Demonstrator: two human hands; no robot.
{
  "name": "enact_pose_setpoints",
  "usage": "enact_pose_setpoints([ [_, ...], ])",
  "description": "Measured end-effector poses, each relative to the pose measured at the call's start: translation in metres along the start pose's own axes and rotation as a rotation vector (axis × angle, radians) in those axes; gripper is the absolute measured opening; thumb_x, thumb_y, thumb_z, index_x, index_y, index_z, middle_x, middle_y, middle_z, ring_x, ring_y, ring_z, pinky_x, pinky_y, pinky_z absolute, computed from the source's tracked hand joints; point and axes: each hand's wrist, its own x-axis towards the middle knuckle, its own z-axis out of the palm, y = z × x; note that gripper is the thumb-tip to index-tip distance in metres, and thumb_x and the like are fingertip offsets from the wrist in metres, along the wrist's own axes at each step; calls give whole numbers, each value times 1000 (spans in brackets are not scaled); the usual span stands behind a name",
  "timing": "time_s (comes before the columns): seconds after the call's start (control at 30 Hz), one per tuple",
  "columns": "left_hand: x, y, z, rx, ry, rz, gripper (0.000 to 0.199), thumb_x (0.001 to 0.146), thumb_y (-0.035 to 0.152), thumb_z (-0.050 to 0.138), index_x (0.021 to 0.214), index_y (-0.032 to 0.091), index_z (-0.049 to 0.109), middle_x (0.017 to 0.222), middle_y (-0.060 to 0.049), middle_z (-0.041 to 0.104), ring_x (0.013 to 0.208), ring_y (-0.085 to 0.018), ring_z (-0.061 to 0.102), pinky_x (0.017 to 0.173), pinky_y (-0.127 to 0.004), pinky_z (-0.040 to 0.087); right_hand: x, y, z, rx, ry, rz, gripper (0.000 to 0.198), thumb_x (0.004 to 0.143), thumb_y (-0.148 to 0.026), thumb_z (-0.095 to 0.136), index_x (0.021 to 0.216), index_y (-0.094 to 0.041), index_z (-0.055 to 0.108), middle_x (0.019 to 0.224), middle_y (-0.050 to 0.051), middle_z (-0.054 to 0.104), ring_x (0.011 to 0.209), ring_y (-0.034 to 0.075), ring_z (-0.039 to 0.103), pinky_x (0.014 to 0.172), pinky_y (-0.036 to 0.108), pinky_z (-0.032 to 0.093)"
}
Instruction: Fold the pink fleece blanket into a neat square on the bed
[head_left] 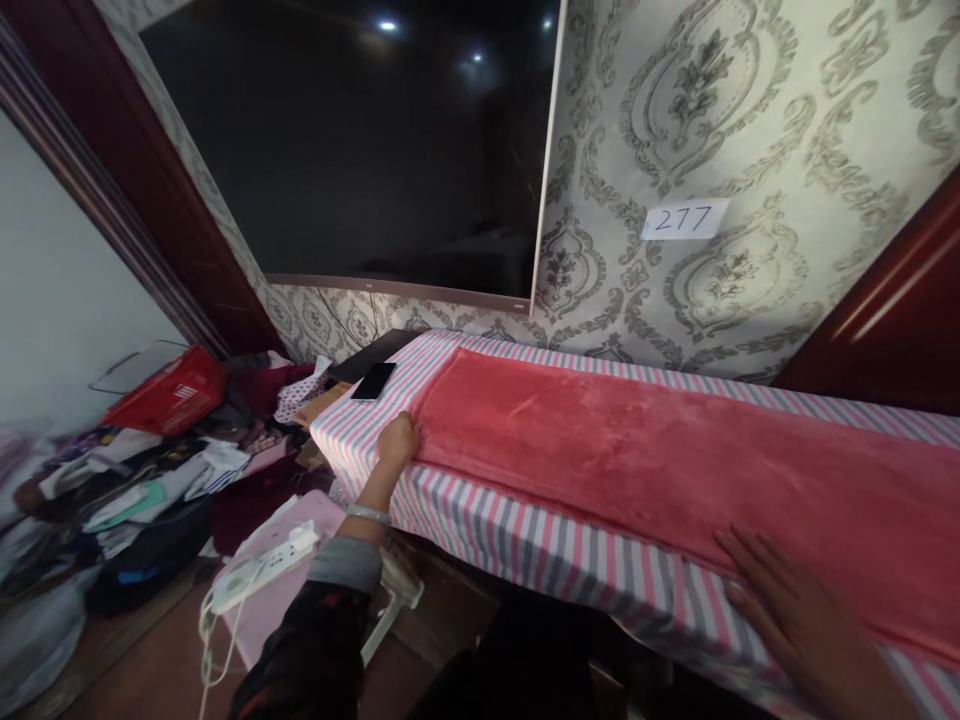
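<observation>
A long red plush blanket (600, 440), folded into a strip, lies flat over a pink, grey and white striped cloth (517, 510). My left hand (399, 438) is at the blanket's near left corner, its fingers curled closed on the edge. At the right, my right hand (802, 610) rests with fingers outstretched on the blanket's near edge. A few faint creases mark the plush surface. Beyond the right border of the view, the blanket's far end is cut off. Left of the blanket, a black phone (374, 381) lies on the striped cloth.
A large television (375, 150) hangs on the patterned wall behind. To the left are heaped clothes (172, 480) and a red basket (169, 390). A white power strip (259, 570) with cables sits on a pink box (262, 620) near my left arm.
</observation>
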Motion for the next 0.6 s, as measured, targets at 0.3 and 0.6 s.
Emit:
enact_pose_setpoints([
  [0.3, 14, -13, -6, 15, -37, -6, 27, 97, 30, 47, 113, 16, 63, 113, -16, 73, 109, -29, 68, 83, -34, 49, -2, -1, 2, -4, 56, -14, 59, 97, -52, 39, 149, -25, 45, 149, 12, 52, 136, 35, 50, 108, 60, 42],
  [0.6, 25, -8, -18, 49, -100, 53, 40, 93, 29, 46, 125, 11, 61, 121, -21, 69, 112, -32, 67, 87, -39, 52, 12, -23, -20, -48, 10, 90, 59, 99, -59, 37, 144, -24, 54, 150, 11, 51, 139, 32, 46, 111, 56, 40],
])
